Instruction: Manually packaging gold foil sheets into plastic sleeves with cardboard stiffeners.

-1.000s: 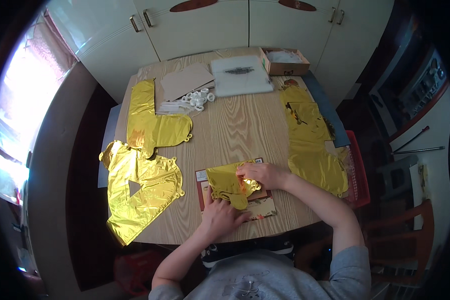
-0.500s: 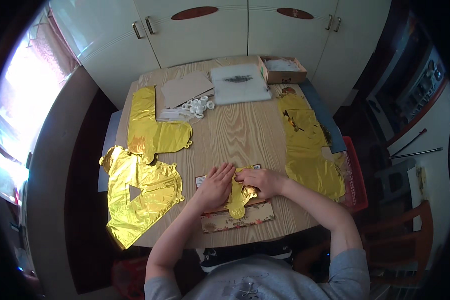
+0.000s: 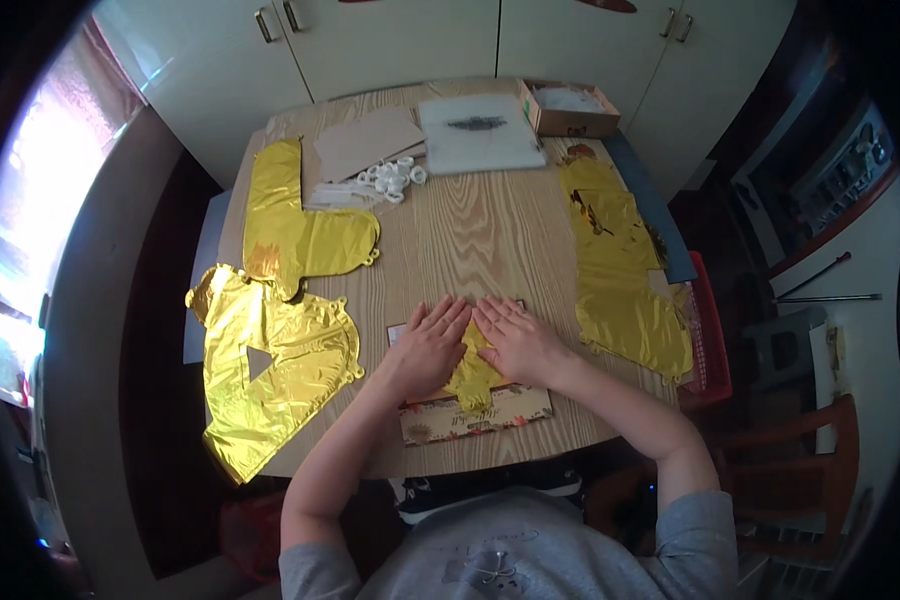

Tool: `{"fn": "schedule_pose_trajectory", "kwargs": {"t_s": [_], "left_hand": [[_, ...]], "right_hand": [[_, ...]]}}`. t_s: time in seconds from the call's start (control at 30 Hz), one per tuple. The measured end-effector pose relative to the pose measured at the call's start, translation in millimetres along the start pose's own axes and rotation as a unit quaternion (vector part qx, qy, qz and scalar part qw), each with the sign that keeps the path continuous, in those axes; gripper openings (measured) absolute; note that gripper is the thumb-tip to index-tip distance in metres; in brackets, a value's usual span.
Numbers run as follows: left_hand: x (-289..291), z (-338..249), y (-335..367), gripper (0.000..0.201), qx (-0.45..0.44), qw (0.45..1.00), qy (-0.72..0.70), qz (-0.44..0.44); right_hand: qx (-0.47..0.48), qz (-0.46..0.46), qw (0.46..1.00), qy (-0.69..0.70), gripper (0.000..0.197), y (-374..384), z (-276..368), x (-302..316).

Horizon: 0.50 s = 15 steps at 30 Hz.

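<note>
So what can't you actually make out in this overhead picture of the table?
- The folded gold foil piece in the head view: both hands, left hand and right hand, lie flat on it, hiding its shape.
- The patterned card beneath: mostly covered by foil and hands.
- The cardboard box: its contents are too small to tell.
- The white rings: too small to count.
- The foil sheet at right: bent by the fisheye rim.

Shiny gold foil balloon (image 3: 473,375), floral-patterned card (image 3: 480,413)
</note>
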<state>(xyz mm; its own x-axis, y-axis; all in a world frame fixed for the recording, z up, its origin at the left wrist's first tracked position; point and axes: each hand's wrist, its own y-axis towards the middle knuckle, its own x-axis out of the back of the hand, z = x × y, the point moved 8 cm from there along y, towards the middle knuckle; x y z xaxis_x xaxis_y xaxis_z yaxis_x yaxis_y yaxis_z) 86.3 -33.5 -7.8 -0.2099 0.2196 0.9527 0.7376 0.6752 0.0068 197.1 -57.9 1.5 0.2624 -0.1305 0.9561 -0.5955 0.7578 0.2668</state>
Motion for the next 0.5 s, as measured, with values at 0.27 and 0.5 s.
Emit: {"fn": "schedule_pose_trajectory", "kwargs": {"t_s": [0.27, 0.5], "left_hand": [[12.0, 24.3, -23.1, 0.059, 0.054, 0.997, 0.051, 0.025], [28.6, 36.8, -31.1, 0.057, 0.093, 0.99, 0.1, 0.033]], "right_hand": [[-0.025, 0.076, 0.997, 0.008, 0.071, -17.9, -9.1, -0.8], [-0.03, 0.098, 0.994, -0.028, 0.074, -17.1, -4.5, -1.1]]}}
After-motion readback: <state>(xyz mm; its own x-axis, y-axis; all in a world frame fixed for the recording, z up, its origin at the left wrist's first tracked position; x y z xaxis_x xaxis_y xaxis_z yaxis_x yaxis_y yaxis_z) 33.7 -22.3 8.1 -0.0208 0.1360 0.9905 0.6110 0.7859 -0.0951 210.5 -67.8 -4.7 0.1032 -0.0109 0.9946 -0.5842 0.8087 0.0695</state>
